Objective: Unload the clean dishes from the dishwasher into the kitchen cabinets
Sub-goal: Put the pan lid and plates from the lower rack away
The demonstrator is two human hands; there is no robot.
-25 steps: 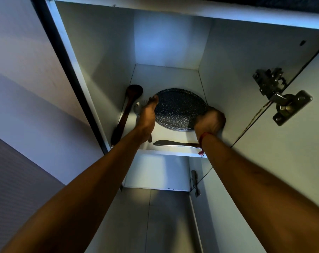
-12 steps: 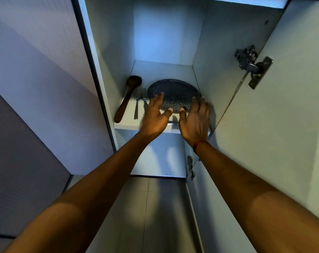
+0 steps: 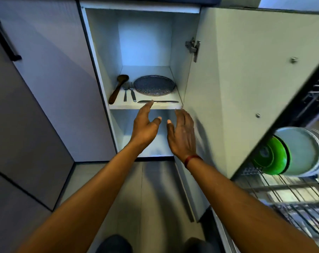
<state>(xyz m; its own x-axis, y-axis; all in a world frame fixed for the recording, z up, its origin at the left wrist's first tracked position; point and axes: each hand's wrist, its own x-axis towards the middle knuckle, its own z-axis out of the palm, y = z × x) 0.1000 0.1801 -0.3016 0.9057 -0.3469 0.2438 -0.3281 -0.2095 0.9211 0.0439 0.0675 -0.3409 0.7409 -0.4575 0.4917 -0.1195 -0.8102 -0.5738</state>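
The left arm and right arm stretch forward side by side, bare. The left hand is lifted, fingers straight and relaxed, thumb pointing toward the other hand, holding nothing. The right hand is just beside it, back upward, fingers loosely extended and empty, a red thread round the wrist

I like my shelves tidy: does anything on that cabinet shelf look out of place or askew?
Mildly: the knife lies crosswise right at the front edge of the shelf, while the forks and wooden spoon point roughly front to back. The plate lies flat; nothing looks spilled or damaged.
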